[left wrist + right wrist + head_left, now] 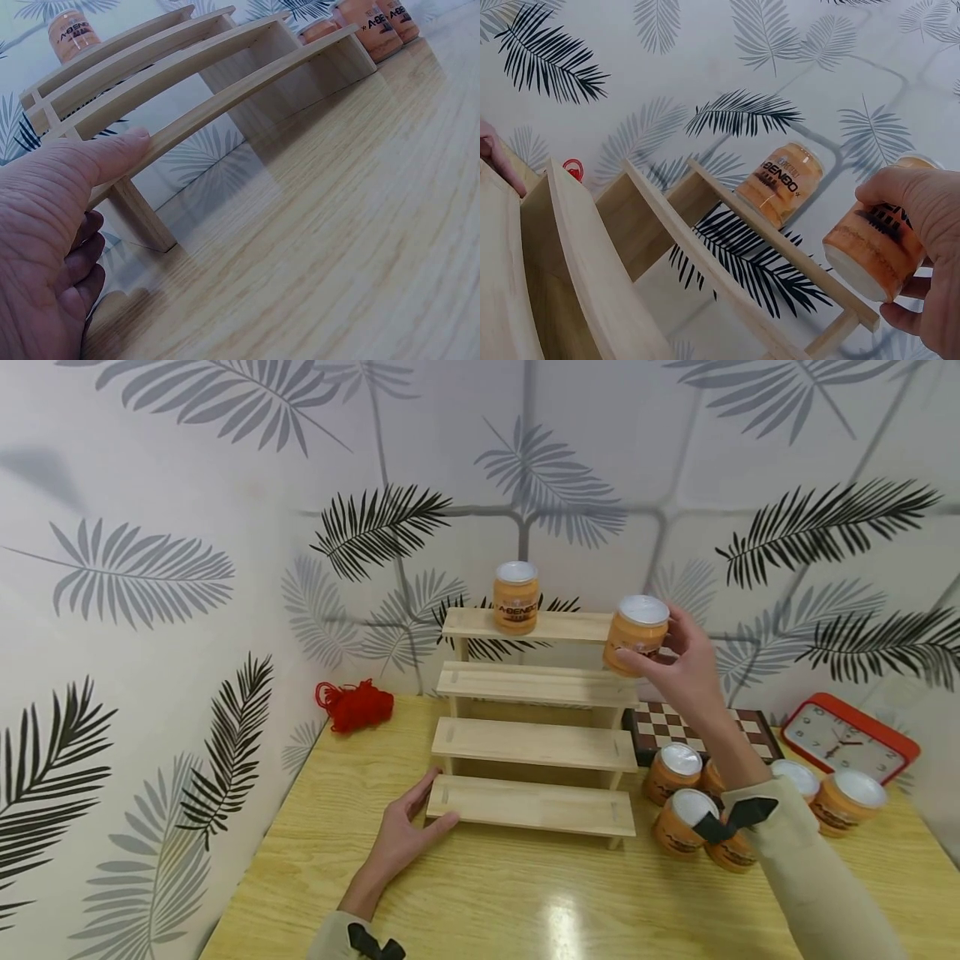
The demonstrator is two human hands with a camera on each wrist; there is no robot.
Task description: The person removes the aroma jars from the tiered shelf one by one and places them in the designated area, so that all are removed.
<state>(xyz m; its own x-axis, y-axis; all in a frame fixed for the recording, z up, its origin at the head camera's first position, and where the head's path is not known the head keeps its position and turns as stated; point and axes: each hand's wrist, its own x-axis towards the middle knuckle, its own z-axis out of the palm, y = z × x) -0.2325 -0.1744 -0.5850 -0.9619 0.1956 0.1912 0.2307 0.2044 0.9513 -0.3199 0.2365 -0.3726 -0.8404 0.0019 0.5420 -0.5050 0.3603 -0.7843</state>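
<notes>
A four-step wooden display rack [532,745] stands on the table against the wall. My left hand [408,828] grips the left end of its lowest step; in the left wrist view the thumb lies on top, with fingers curled below. My right hand [686,672] holds an orange jar [630,642] with a silvery-white lid, thumb on the near side, at the right end of the top step. In the right wrist view this held jar [874,244] is tilted, its pale base showing. A matching labelled jar [516,600] stands upright on the top step, left of centre.
Several more orange jars [678,822] stand right of the rack, partly hidden by the right forearm. Behind them are a checkered board [663,727] and a red-framed clock [847,739]. Red yarn [356,706] lies at the back left, near the leaf-patterned wall.
</notes>
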